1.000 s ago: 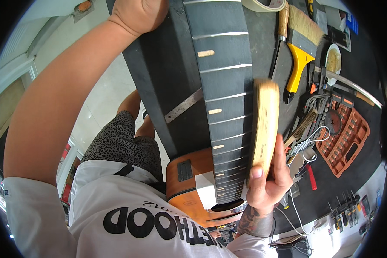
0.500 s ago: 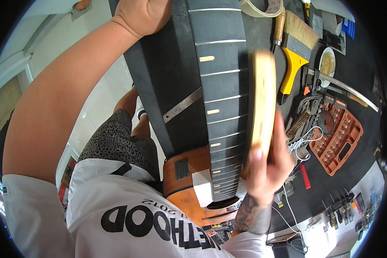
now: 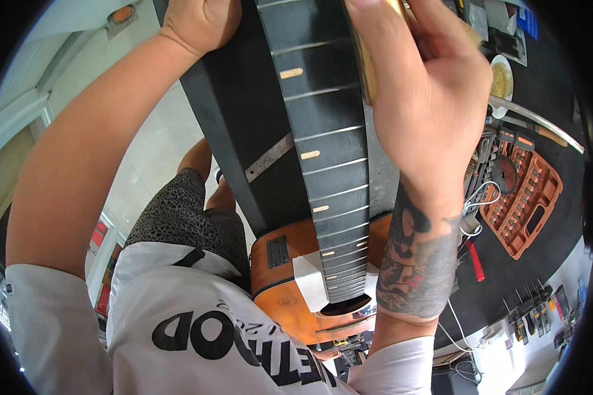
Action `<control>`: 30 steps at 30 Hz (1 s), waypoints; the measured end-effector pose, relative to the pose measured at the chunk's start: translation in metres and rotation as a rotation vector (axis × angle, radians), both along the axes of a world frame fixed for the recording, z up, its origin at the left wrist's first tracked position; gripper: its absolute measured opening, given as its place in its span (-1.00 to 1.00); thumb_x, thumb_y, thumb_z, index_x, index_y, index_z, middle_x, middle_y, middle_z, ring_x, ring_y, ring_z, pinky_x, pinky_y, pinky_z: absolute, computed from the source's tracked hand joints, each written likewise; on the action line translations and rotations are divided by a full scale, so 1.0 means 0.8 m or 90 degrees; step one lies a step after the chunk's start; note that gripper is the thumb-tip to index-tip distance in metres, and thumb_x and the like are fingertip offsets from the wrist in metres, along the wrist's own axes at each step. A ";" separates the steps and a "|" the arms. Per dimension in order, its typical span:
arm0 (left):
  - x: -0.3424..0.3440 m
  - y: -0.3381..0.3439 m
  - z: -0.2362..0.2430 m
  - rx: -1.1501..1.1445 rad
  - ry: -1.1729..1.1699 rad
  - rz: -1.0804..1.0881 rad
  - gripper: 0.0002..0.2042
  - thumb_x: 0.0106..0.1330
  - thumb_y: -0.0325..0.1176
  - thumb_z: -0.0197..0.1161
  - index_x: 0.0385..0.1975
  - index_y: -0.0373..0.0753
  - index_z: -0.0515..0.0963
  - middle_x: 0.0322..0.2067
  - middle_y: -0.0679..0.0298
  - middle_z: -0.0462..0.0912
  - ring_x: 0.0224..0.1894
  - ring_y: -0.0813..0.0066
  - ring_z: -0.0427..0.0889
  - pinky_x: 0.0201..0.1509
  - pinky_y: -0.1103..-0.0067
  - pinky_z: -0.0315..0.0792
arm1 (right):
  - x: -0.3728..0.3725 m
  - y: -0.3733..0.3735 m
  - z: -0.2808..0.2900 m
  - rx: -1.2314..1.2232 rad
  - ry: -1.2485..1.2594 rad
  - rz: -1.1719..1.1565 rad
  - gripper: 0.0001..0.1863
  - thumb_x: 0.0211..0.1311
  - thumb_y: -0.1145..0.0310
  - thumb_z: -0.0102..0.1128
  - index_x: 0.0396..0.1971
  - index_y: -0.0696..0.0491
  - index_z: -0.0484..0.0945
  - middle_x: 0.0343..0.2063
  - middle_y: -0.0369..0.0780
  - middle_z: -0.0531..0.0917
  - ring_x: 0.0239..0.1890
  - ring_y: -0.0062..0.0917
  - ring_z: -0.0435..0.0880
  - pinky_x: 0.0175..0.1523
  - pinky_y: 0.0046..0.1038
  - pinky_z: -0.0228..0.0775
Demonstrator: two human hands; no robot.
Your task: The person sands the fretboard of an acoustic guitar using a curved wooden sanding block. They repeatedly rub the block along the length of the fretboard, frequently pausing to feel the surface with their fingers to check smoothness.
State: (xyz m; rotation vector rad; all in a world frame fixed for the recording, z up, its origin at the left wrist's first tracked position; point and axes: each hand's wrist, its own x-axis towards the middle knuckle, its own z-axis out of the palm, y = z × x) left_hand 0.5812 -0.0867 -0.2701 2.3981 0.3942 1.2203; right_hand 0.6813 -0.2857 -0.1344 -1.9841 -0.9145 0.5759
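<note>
An acoustic guitar lies on the dark bench, its long black fretboard (image 3: 329, 141) running up the middle of the view with metal frets and pale inlays. Against the fretboard's right edge is a pale, long wooden block (image 3: 368, 76), gripped in my right hand (image 3: 431, 99). That hand is closed, thumb along the near side, and it hides much of the block. My left hand (image 3: 207, 23) is by the far part of the neck, its fingers curled out of sight at the top edge. White paper (image 3: 308, 283) covers part of the orange guitar body (image 3: 280, 289) beside the soundhole.
A metal ruler (image 3: 270, 157) rests on the bench left of the neck. To the right are an orange socket case (image 3: 524, 204), a white dish (image 3: 501, 85), a metal bar (image 3: 540, 125), a red-handled tool (image 3: 476, 262) and white cable (image 3: 471, 204). Several tools hang at the lower right.
My right hand has slid the wooden block away from me along the fretboard's right edge. It now covers the brush's place. The left hand keeps about the same position; the view has shifted slightly.
</note>
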 end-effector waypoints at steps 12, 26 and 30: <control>0.001 0.008 -0.007 0.018 -0.023 -0.019 -0.29 0.56 0.11 -0.50 0.43 -0.41 0.05 0.44 -0.08 0.04 0.51 0.02 -0.01 0.55 0.32 -0.15 | -0.058 -0.209 0.012 -0.016 0.103 -0.019 -0.37 0.19 0.47 0.30 0.25 0.39 0.37 -0.02 0.12 0.67 -0.01 -0.36 0.70 0.14 -0.42 0.45; -0.004 0.002 0.001 0.015 0.028 0.003 -0.30 0.55 0.10 -0.47 0.41 -0.40 0.09 0.46 -0.14 -0.01 0.52 -0.06 -0.05 0.56 0.26 -0.19 | -0.003 -0.029 -0.010 0.042 0.049 0.036 -0.44 0.37 0.38 0.16 0.29 0.32 0.36 0.12 -0.02 0.60 0.11 -0.53 0.58 0.23 -0.53 0.34; 0.000 0.004 -0.001 0.014 0.009 -0.006 -0.30 0.55 0.10 -0.48 0.41 -0.40 0.09 0.46 -0.14 -0.02 0.52 -0.06 -0.05 0.56 0.26 -0.19 | -0.035 -0.138 0.007 -0.024 0.088 0.000 -0.39 0.29 0.41 0.24 0.28 0.36 0.35 0.06 0.04 0.64 0.05 -0.44 0.65 0.17 -0.46 0.41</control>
